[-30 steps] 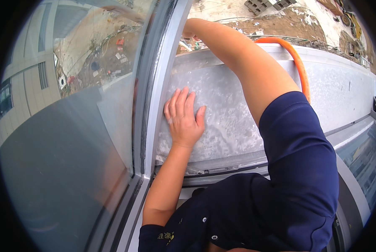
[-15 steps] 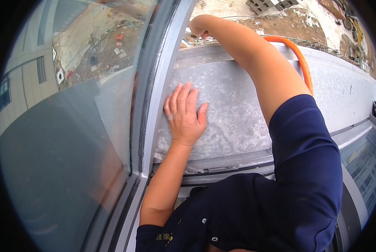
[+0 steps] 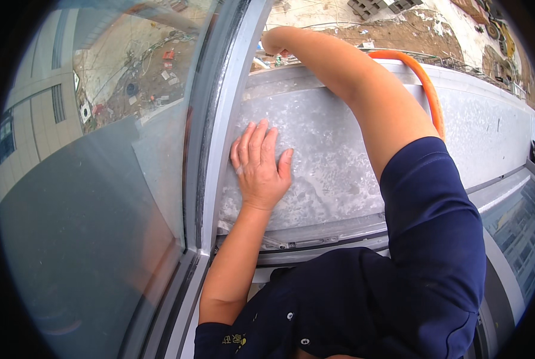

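My left hand [image 3: 260, 170] lies on the grey, mottled metal ledge [image 3: 333, 173], palm down with its fingers spread, beside the window frame. The right arm stretches out over the ledge to its outer edge. There my right hand [image 3: 274, 42] is bent at the wrist, close to the upper part of the light grey window frame [image 3: 224, 128]. Its fingers look curled, but they are mostly hidden, and what they hold cannot be made out. Under the right arm an orange hose [image 3: 426, 81] comes over the outer edge of the ledge and bends down.
A large glass pane [image 3: 94, 227] stands at the left, with a building seen beyond it. Below lies a construction yard [image 3: 381, 36] with grey blocks [image 3: 378, 8] and a yellow machine [image 3: 506, 39]. A window track [image 3: 315, 239] runs along the near side of the ledge.
The view has shifted slightly. My right hand has come down a little toward the ledge's outer edge. My left hand stays flat in the same place.
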`<state>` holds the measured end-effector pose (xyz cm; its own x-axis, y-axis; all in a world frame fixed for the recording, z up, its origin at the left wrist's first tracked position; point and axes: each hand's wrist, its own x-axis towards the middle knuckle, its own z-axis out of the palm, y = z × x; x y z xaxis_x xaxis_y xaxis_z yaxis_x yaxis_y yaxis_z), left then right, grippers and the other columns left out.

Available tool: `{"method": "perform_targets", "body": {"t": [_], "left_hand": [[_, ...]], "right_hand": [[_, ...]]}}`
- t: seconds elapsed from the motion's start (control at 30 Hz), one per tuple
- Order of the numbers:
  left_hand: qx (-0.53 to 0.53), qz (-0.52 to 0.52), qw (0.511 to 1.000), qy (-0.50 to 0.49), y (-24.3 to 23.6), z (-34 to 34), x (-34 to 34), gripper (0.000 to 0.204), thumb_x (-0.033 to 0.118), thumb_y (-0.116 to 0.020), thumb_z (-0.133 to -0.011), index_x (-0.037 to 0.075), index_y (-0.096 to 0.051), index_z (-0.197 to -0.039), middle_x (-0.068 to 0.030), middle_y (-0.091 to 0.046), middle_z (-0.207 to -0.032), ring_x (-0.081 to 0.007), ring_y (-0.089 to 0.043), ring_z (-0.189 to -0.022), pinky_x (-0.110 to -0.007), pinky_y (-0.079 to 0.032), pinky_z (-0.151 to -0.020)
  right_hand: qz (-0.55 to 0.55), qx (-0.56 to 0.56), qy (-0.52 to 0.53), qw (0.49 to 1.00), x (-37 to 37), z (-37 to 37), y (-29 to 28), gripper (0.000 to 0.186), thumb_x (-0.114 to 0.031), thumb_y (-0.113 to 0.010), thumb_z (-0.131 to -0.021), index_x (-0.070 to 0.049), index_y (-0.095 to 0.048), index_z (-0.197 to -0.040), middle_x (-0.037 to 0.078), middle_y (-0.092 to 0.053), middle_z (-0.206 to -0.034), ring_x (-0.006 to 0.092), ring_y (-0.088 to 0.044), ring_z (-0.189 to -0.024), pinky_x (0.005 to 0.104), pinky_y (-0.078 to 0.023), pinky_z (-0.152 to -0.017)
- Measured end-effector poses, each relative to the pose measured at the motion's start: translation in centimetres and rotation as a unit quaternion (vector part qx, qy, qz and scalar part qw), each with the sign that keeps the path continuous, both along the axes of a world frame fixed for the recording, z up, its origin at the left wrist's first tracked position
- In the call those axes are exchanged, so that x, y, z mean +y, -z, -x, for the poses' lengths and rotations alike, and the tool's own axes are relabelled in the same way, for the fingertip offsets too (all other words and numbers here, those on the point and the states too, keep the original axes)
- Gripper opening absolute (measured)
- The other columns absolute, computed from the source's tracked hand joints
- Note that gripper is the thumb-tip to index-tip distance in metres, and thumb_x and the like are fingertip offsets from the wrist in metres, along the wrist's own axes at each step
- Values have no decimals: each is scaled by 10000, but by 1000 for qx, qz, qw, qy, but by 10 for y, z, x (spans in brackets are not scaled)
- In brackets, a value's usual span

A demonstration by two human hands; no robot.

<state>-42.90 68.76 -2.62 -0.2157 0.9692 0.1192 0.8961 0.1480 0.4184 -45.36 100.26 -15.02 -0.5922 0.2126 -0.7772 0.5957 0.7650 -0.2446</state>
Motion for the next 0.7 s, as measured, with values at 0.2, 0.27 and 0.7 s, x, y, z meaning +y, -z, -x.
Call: {"method": "perform_targets", "body": {"t": [0.2, 0.27, 0.7], "left_hand": [[-3, 1, 1000, 8, 2, -1, 3, 480, 242, -701, -827, 48, -562, -1243, -105, -498, -1394, -319, -425, -1325, -478, -285, -1090], [0, 3, 1000, -5, 2, 1, -3, 477, 244, -700, -830, 49, -562, -1243, -107, -498, -1393, -318, -424, -1325, -478, -285, -1089], [-3, -3, 1000, 11, 1, -1, 3, 491, 230, -708, -814, 49, -558, -1245, -115, -495, -1392, -324, -430, -1320, -477, -287, -1088]], "right_hand": [[2, 9, 44, 999, 21, 12, 93, 241, -47, -498, -793, 0, -700, -916, 163, -659, -807, 275, -622, -691, 428, -471, -607], [28, 2, 58, 998, 0, 5, 27, 222, -13, -451, -815, 58, -629, -926, 148, -591, -660, 257, -539, -528, 407, -414, -463], [6, -5, 94, 995, 8, -4, 25, 267, 0, -482, -720, -18, -719, -842, 179, -685, -804, 296, -649, -709, 454, -489, -639]]}}
